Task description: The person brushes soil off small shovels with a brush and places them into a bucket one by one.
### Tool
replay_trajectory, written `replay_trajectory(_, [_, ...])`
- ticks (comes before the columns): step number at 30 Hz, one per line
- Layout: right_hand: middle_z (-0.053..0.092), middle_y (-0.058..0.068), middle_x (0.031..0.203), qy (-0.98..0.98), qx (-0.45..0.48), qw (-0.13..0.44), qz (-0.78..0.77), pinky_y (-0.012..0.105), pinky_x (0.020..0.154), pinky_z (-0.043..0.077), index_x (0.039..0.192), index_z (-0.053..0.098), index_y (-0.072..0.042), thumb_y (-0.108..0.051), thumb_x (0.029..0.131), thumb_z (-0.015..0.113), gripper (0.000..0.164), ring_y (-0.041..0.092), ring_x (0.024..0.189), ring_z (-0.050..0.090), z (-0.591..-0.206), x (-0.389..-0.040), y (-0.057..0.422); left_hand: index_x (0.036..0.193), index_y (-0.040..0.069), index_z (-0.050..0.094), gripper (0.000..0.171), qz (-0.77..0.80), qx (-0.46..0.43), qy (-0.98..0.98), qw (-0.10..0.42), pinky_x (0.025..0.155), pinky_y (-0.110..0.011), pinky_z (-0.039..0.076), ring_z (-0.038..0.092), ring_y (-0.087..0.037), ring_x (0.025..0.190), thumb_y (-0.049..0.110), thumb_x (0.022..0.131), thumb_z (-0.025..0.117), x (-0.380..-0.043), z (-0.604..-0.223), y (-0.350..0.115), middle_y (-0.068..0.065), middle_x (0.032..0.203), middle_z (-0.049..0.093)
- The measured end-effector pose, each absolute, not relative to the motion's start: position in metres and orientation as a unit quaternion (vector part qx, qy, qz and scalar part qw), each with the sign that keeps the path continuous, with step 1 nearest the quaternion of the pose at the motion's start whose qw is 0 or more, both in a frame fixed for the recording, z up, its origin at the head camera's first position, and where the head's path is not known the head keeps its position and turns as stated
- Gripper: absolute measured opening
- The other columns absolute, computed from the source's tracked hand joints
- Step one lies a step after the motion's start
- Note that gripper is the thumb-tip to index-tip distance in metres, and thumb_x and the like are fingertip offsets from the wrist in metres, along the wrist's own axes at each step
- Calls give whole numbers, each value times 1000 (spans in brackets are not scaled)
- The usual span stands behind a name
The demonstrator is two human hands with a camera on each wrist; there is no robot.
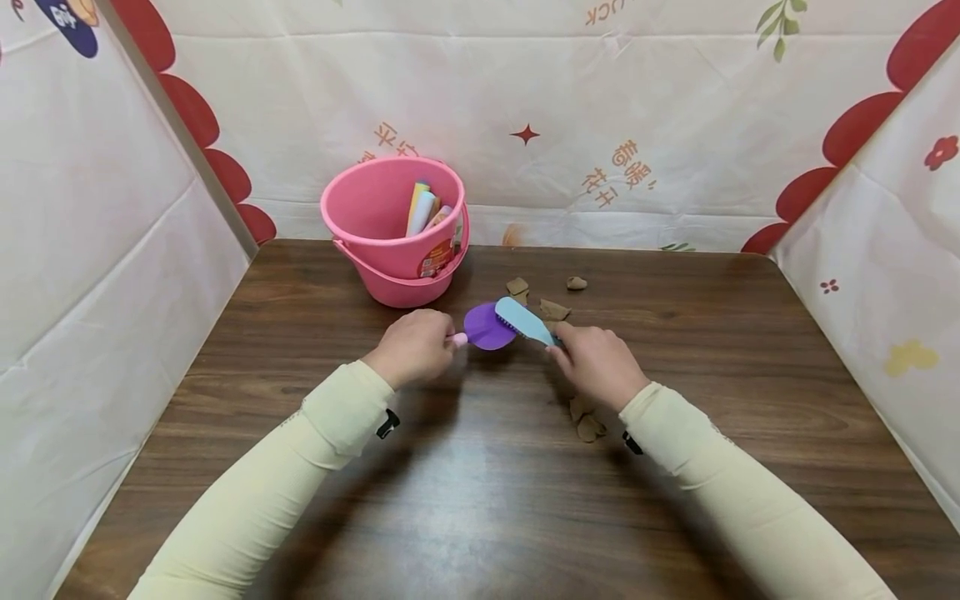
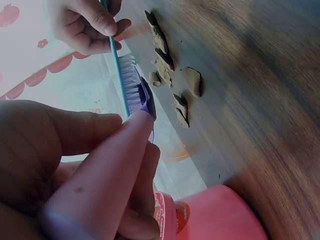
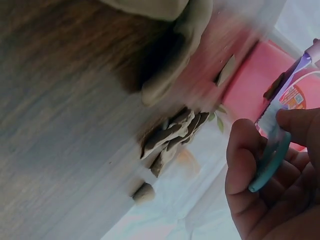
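Note:
My left hand [image 1: 412,348] grips the pink handle [image 2: 100,172] of a small scoop with a flat purple blade [image 1: 482,327]. A light blue brush [image 1: 521,318] is held by its handle in my right hand [image 1: 600,365], pinched between thumb and fingers in the right wrist view. Its bristles [image 2: 131,82] lie against the upper face of the purple blade, both raised over the table. A dark brown piece [image 3: 274,86] shows at the blade's table-facing side. Several thin, curled brown pieces [image 1: 555,310] lie behind the tools, and a few more [image 1: 589,427] nearer me, by my right wrist.
A pink bucket [image 1: 390,287] with its handle down stands at the back, left of the scoop, with coloured tube-like things [image 1: 422,212] inside. A small brown lump [image 1: 577,283] sits near the wooden table's [image 1: 675,500] back edge. Printed cloth walls [image 1: 525,83] enclose three sides.

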State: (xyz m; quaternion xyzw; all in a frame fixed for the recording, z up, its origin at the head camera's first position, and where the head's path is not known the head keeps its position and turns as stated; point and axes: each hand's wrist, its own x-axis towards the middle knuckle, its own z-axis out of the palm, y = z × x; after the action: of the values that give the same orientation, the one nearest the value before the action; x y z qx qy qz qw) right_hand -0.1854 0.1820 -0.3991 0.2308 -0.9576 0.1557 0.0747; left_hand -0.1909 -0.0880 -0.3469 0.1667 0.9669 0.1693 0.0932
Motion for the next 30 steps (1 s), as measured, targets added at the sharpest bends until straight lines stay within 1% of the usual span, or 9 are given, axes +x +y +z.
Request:
replay_trajectory(4, [50,1,64,-960,222,74,152,36,50,38,91,59,-9,-20,96,67,14,19,55,46,-397,-188,185,79,10,63,17,174,167,966,92,65,-34,43,51,-20,70,18,94,64,-191,-348,-89,-3,73,57])
replay_trajectory(6, [50,1,64,-962,216,67,153,36,50,37,91,58,-9,-20,96,66,14,20,54,46,-396,-189,187,78,10,63,16,173,169,966,93,65,-35,43,51,-20,70,17,93,64,-190,-349,-90,-3,73,58])
replay_trajectory(12, [54,4,67,-970,186,54,149,38,52,39,93,58,-7,-20,98,63,14,21,55,48,-395,-193,198,73,12,63,23,164,167,967,104,65,-35,43,50,-20,68,21,94,63,-190,-354,-96,-2,69,56])
replay_trajectory(16, [56,6,69,-973,170,54,146,39,52,39,96,59,-4,-19,99,61,15,22,55,48,-396,-197,208,74,12,63,26,168,160,966,117,67,-36,44,51,-20,69,24,97,62,-190,-356,-99,-4,69,57])
replay_trajectory(21, [57,7,70,-974,163,53,150,37,50,38,101,60,-2,-18,100,60,16,20,52,46,-396,-200,215,84,9,67,17,165,156,968,107,73,-40,48,55,-23,73,18,97,59,-192,-357,-102,-5,76,61])
replay_trajectory(23, [57,8,71,-974,161,51,151,36,50,38,102,60,-2,-19,100,59,17,20,52,46,-395,-200,216,94,6,68,13,175,152,968,101,77,-40,49,57,-23,77,13,96,56,-193,-358,-102,-6,83,64])
replay_trajectory(26, [58,9,72,-975,158,49,148,36,50,38,105,61,-1,-19,100,59,19,20,52,46,-394,-200,216,106,4,65,18,212,140,963,94,82,-41,49,59,-23,84,16,99,54,-193,-359,-103,-8,93,65])
replay_trajectory(28, [58,8,72,-975,158,49,147,36,50,38,105,61,0,-20,100,59,20,20,52,46,-394,-200,217,110,3,62,23,245,135,956,90,82,-40,49,60,-24,86,23,98,58,-192,-360,-105,-8,95,65])
replay_trajectory(30, [58,8,71,-975,159,50,146,37,50,38,105,61,0,-20,100,59,20,20,52,46,-394,-200,217,106,3,61,26,270,136,950,83,79,-39,49,59,-23,83,26,94,66,-192,-360,-106,-8,90,64])
